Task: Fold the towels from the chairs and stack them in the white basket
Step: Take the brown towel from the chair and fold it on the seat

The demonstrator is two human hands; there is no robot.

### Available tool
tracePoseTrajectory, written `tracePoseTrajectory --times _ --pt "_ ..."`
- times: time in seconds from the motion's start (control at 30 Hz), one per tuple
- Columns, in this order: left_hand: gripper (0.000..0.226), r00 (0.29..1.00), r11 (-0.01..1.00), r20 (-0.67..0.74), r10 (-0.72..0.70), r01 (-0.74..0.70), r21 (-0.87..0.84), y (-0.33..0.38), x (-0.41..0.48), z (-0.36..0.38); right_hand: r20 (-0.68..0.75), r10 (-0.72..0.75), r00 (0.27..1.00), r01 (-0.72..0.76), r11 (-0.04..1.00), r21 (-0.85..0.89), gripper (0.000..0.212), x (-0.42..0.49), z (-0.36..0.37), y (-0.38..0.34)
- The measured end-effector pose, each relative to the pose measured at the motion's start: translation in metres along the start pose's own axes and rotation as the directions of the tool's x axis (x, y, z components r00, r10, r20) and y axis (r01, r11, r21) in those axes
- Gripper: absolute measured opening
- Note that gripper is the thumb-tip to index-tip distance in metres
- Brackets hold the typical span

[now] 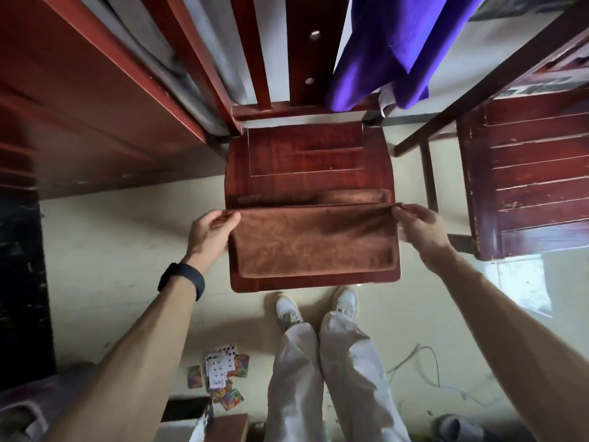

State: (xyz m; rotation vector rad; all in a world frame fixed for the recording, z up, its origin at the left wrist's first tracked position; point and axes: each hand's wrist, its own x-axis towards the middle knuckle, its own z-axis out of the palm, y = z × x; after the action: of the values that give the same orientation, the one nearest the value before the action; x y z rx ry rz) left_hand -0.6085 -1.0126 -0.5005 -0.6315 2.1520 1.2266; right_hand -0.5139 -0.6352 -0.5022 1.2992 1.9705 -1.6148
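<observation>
Looking down, we see first our own legs in pale trousers (318, 378) and white shoes (288, 311) on the light floor (111, 250). Some playing cards (220, 371) lie scattered on our left, and a thin cable (430, 368) lies on our right. Further up, both forearms reach forward, and the left wrist carries a black wristband (181, 280). Our left hand (212, 229) pinches the far left corner of the brown towel (314, 240), with the thumb lying on top of the cloth. Our right hand (417, 224) pinches the far right corner in the same way, with its fingers curled on the edge. Between the two hands the far edge of the towel is stretched straight. The towel lies flat on the front half of the red wooden chair seat (306, 154), and its near edge stays just inside the front rim of the seat. Just behind the stretched edge another strip of the same brown cloth rests on the seat. The back half of the seat is bare wood. Beyond it the slats of the chair back rise, and a purple towel (392, 49) hangs over them on the right side. A second chair (526, 173) of dark red wood stands on the right, apart from the first one.
</observation>
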Motion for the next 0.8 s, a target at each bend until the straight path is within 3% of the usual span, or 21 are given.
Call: tracePoseTrajectory --times 0.2,0.33,0.53,0.8 --pt "0.031 0.992 0.998 -0.128 -0.005 0.013 0.057 -0.010 0.051 0.029 -0.180 -0.044 0.983 0.015 0.987 -0.161 0.026 0.050 0.026 0.005" --pt "0.033 0.984 0.985 -0.173 -0.042 0.070 0.157 -0.009 0.057 0.038 -0.203 -0.047 0.978 -0.015 0.956 -0.292 0.032 0.056 0.032 0.004" --pt "0.031 0.963 0.974 -0.270 0.026 0.036 0.223 0.001 0.058 0.046 -0.243 -0.071 0.967 -0.032 0.917 -0.397 0.038 0.054 0.038 -0.002" --pt "0.031 0.932 0.895 -0.335 0.141 0.025 0.445 0.005 0.061 0.057 -0.283 -0.157 0.946 -0.020 0.844 -0.537 0.041 0.060 0.049 0.000"
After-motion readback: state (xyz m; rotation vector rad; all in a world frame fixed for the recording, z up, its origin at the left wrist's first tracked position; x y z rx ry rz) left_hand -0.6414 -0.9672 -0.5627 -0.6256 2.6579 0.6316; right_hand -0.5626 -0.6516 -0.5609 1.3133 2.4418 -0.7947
